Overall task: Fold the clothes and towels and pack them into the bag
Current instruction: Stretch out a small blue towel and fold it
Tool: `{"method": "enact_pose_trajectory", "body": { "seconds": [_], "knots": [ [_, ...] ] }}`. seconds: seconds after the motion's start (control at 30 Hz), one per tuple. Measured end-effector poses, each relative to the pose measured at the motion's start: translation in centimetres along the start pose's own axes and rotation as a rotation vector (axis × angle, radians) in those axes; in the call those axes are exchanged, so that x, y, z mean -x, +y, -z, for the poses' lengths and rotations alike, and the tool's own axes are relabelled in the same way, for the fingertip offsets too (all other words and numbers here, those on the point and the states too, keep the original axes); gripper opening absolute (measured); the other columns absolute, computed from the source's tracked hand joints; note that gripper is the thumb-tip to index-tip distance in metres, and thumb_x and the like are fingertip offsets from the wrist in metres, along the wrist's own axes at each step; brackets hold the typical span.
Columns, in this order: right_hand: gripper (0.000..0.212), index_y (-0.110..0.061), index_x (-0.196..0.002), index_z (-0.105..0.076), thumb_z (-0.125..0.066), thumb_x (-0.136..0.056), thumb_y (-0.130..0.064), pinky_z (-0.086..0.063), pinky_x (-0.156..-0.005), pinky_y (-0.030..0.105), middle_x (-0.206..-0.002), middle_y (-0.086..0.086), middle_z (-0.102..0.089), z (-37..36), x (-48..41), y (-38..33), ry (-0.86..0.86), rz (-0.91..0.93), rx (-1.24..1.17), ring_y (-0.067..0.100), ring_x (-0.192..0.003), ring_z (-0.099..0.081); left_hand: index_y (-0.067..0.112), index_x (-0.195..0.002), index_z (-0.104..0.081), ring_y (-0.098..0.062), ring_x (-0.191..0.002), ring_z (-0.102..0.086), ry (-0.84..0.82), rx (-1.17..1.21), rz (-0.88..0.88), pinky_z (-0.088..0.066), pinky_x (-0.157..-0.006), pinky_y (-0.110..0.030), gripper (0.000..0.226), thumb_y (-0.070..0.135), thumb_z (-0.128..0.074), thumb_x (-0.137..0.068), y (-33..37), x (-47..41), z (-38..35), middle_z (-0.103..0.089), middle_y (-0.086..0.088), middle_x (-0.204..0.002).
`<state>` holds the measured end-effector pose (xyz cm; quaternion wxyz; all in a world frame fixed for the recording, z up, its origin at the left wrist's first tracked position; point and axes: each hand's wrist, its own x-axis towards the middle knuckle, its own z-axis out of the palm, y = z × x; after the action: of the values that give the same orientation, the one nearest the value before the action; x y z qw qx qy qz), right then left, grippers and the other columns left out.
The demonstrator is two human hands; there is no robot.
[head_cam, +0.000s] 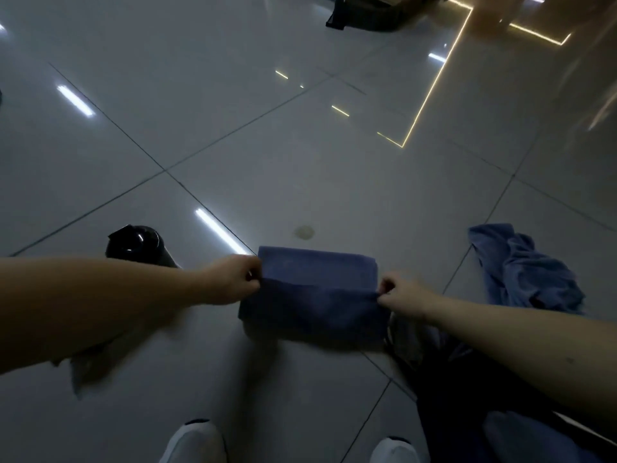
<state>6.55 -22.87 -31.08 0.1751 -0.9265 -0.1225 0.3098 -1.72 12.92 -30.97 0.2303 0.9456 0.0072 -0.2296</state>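
Towel of dark blue terry lay folded in a rectangle on the glossy grey tiled floor, left hand and right hand each pinching a side edge. Dark bag stood far ahead, contents hidden. Crumpled blue cloth lay near the right; wide floor separated towel and bag.

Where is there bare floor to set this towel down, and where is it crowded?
Bare floor runs wide between the towel, pinched by the left hand and right hand, and the bag far ahead. A smaller patch lies between towel and shoes. Crowded: crumpled cloth and dark clothes on the right, black container left.
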Motion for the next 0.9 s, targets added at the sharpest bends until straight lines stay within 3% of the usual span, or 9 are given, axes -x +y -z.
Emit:
{"method": "enact_pose_trajectory", "body": {
  "seconds": [0.13, 0.33, 0.4, 0.5, 0.6, 0.7, 0.8, 0.9],
  "knots": [
    [0.005, -0.009, -0.086, -0.065, -0.066, -0.082, -0.010, -0.041, -0.060, 0.029, -0.078, 0.003, -0.063, 1.3, -4.6, -0.3, 0.172, -0.035, -0.126, 0.021, -0.075, -0.056, 0.018, -0.089, -0.062, -0.024, -0.086, -0.064, 0.184, 0.178, 0.083, -0.056, -0.080, -0.040, 0.004, 0.019, -0.059, -0.086, -0.5, -5.2, 0.6, -0.068, -0.005, -0.093],
    [0.010, -0.014, -0.097, -0.064, -0.068, -0.088, -0.014, -0.036, -0.073, 0.024, -0.093, 0.004, -0.063, 0.1, -10.8, 1.1, 0.288, -0.114, -0.204, 0.024, -0.089, -0.058, 0.015, -0.095, -0.063, -0.030, -0.090, -0.063, 0.327, 0.274, 0.207, -0.054, -0.082, -0.040, 0.009, 0.018, -0.058, -0.088, -2.4, -10.1, -2.2, -0.067, -0.007, -0.097],
    [0.027, -0.009, -0.117, -0.061, -0.065, -0.091, -0.015, -0.040, -0.082, 0.026, -0.110, 0.007, -0.062, -1.2, -11.2, 1.5, 0.351, -0.135, -0.227, 0.024, -0.099, -0.056, 0.011, -0.111, -0.064, -0.032, -0.104, -0.060, 0.416, 0.217, 0.215, -0.049, -0.091, -0.040, 0.023, 0.016, -0.059, -0.088, -2.6, -10.5, -3.5, -0.063, -0.011, -0.116],
    [0.048, -0.004, -0.137, -0.048, -0.057, -0.093, -0.020, -0.037, -0.107, 0.042, -0.140, 0.017, -0.047, -4.2, -10.5, 1.7, 0.456, -0.018, 0.016, 0.036, -0.128, -0.043, 0.009, -0.132, -0.054, -0.034, -0.130, -0.043, 0.535, -0.020, 0.191, -0.035, -0.109, -0.044, 0.046, 0.018, -0.060, -0.087, -1.6, -10.0, -5.2, -0.044, -0.012, -0.147],
    [0.068, -0.008, -0.154, -0.031, -0.039, -0.096, -0.043, -0.025, -0.118, 0.049, -0.162, 0.018, -0.022, -7.8, -9.2, 1.7, 0.372, 0.114, 0.285, 0.039, -0.147, -0.022, 0.012, -0.150, -0.034, -0.030, -0.149, -0.018, 0.442, -0.112, 0.076, -0.015, -0.121, -0.042, 0.063, 0.032, -0.054, -0.093, 0.6, -9.0, -7.7, -0.018, -0.011, -0.164],
    [0.082, -0.016, -0.160, -0.008, -0.008, -0.091, -0.061, -0.006, -0.124, 0.046, -0.167, 0.011, 0.003, -9.8, -8.7, 2.0, 0.262, 0.125, 0.439, 0.031, -0.154, 0.004, 0.014, -0.159, -0.002, -0.020, -0.153, 0.012, 0.309, -0.192, 0.076, 0.006, -0.124, -0.040, 0.076, 0.054, -0.029, -0.100, 1.2, -8.7, -10.8, 0.009, -0.007, -0.167],
    [0.086, -0.023, -0.158, 0.012, 0.010, -0.085, -0.066, 0.008, -0.123, 0.043, -0.165, 0.005, 0.021, -10.9, -8.7, 2.6, 0.202, 0.047, 0.473, 0.024, -0.151, 0.022, 0.015, -0.159, 0.007, -0.018, -0.151, 0.018, 0.277, -0.248, 0.091, 0.009, -0.124, -0.041, 0.082, 0.064, -0.006, -0.094, -0.2, -8.6, -12.8, 0.015, -0.005, -0.166],
    [0.082, -0.025, -0.158, 0.015, 0.005, -0.089, -0.067, 0.008, -0.123, 0.044, -0.164, 0.004, 0.024, -11.0, -8.6, 2.3, 0.181, 0.019, 0.459, 0.023, -0.150, 0.025, 0.015, -0.159, 0.003, -0.019, -0.152, 0.014, 0.318, -0.258, 0.068, 0.006, -0.124, -0.043, 0.084, 0.065, -0.004, -0.092, -0.9, -8.4, -13.4, 0.010, -0.006, -0.166]
  ]
}}
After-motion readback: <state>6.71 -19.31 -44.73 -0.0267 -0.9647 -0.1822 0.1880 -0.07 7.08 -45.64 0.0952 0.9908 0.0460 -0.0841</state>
